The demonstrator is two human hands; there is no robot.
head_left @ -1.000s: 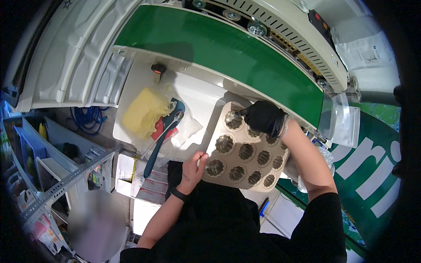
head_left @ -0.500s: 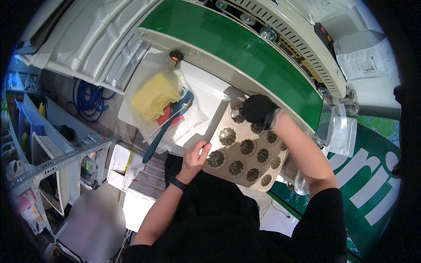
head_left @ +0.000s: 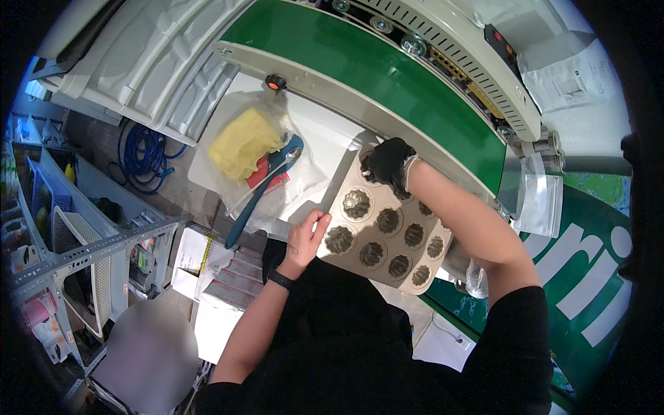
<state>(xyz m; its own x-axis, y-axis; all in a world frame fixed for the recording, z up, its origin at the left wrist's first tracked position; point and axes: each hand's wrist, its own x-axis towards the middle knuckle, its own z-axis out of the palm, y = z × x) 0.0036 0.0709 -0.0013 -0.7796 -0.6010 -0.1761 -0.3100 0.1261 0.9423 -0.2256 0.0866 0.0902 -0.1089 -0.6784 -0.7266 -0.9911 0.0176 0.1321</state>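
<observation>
A beige fluted cake tin (head_left: 358, 232) with several flower-shaped cups lies tilted in front of me. My left hand (head_left: 306, 242), bare, is curled at the tin's left edge with the thumb up and appears to grip it. Over the cup at the tin's far left corner is my right hand (head_left: 389, 164) in a black glove. Its fingers are bunched and point down into that cup; whatever they pinch is hidden. Left of the tin, a block of yellow butter (head_left: 244, 144) sits on crumpled clear wrapping. A blue-handled spatula (head_left: 243, 220) and a metal spoon (head_left: 293, 155) lie beside the butter.
A white tray (head_left: 325, 117) holds the butter and tools. Beyond it runs a green conveyor belt (head_left: 366, 76) with a beige-framed machine (head_left: 463, 55). Grey shelving (head_left: 90, 252) and a blue coiled cable (head_left: 144, 155) are at left. Boxes (head_left: 238, 277) stand beside my left forearm.
My right hand has shifted slightly left and away from me over the corner cup, its fingers still pointing down. The left hand stays at the tin's edge. The view has shifted slightly.
</observation>
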